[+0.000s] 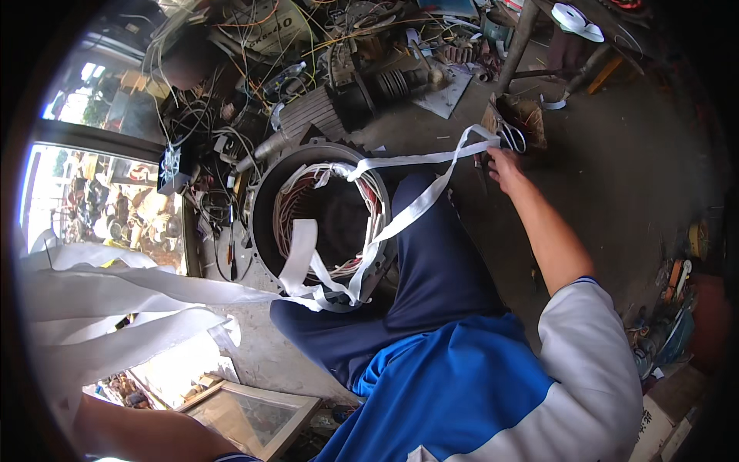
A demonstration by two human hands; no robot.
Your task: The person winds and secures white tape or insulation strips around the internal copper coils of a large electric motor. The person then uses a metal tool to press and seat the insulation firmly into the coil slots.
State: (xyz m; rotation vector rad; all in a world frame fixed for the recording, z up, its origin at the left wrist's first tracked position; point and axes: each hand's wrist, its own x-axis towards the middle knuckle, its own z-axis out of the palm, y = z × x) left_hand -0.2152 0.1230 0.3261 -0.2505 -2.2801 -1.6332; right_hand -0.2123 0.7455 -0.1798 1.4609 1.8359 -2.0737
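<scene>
A round motor stator [264, 223] stands open-end up in front of my legs, with a ring of wire windings [376, 202] inside its housing. White cloth tape [416, 159] runs from the windings to my right hand [504, 171], whose fingers are closed on it. Beside these fingers are the loop handles of a pair of scissors [514, 138]; whether the hand touches them I cannot tell. More white tape loops over the stator's near rim. Broad white strips [154, 289] stretch to the left. My left forearm [154, 431] enters at the lower left; its hand does not show.
A finned metal motor part with a shaft [315, 112] lies beyond the stator among tangled wires. An open cardboard box [531, 119] stands near my right hand. White tape rolls [577, 21] lie at the far right. A wood-framed pane [254, 420] leans at lower left.
</scene>
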